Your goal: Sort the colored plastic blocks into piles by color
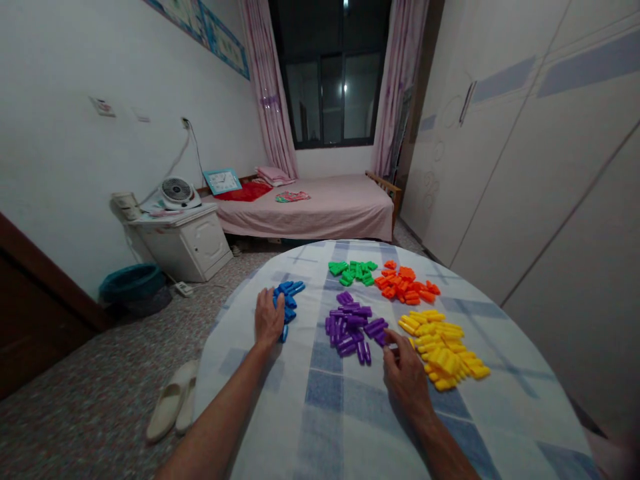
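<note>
Small glossy plastic pieces, several shaped like short tubes joined side by side, lie in piles by colour on a round table. At the left, my left hand point(269, 317) rests against the blue pieces point(290, 300), fingers loosely spread along the pile's near side and partly covering it. The purple pieces point(347, 323) lie in the middle. My right hand point(404, 367) is between them and the yellow pieces point(445, 350), its fingers apart and slightly bent, the tips at the purple pile's right edge. Whether they touch a piece is hard to tell.
Green pieces point(353, 272) and orange pieces point(405, 285) lie farther back on the checked tablecloth point(325, 393). Beyond the table stand a bed point(320, 213) and a white cabinet point(193, 243) with a fan point(179, 191). Slippers point(170, 407) lie on the floor at left; a wardrobe point(500, 167) stands right.
</note>
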A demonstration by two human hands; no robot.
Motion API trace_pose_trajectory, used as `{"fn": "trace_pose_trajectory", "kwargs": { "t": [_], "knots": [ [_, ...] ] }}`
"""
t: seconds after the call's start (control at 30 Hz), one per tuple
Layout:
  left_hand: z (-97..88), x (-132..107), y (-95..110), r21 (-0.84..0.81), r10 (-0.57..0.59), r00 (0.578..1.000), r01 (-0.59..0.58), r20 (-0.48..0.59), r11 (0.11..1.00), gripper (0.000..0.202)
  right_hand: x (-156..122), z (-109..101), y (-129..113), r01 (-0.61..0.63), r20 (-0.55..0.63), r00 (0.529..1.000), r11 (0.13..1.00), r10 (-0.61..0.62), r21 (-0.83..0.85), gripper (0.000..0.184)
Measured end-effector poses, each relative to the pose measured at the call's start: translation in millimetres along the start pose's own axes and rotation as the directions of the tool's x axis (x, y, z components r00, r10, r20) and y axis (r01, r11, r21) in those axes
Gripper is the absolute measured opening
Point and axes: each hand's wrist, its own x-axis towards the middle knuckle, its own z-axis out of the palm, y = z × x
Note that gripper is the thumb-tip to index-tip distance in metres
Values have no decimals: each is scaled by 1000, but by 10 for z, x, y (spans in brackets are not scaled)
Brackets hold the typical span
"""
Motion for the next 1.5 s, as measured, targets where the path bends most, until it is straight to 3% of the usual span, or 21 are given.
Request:
{"fn": "trace_pose_trajectory", "kwargs": {
  "t": [0.1,0.2,0.37,0.47,0.63,0.77,0.93,1.07,1.17,1.37,1.5],
  "knots": [
    [-120,317,-70,60,-14,1000,14,-9,998,46,9,-1,-2,-18,27,999,1000,19,-24,36],
    [-181,554,-153,24,4,996,-6,87,1000,41,5,9,7,-20,46,999,999,22,-28,36],
    [-61,468,-185,-71,83,966,-68,244,995,44,-17,16,44,-65,41,997,997,67,-35,36],
    [12,371,-173,-55,116,957,-105,264,993,48,-15,11,38,-82,46,995,996,83,-20,37],
    [97,658,-134,21,146,948,-159,282,987,50,-3,-6,3,-119,80,990,993,119,-7,37],
    [274,940,-42,2,170,894,-188,415,982,52,-12,-21,-6,-126,66,990,992,126,3,36],
    [415,897,145,-71,252,762,-262,596,962,59,-7,-30,-16,-125,68,990,992,123,25,37],
    [254,719,302,-141,333,653,-329,681,934,51,1,-43,-34,-122,62,991,992,120,24,35],
    [-7,590,326,-187,423,614,-412,667,892,52,-1,-54,-53,-134,71,989,991,132,27,36],
    [-554,314,15,-135,500,515,-590,697,796,99,5,-57,-73,-139,91,986,990,138,8,36],
    [-678,179,-107,-127,504,507,-606,699,785,111,26,-55,-82,-137,101,985,991,137,-7,36]
  ]
}}
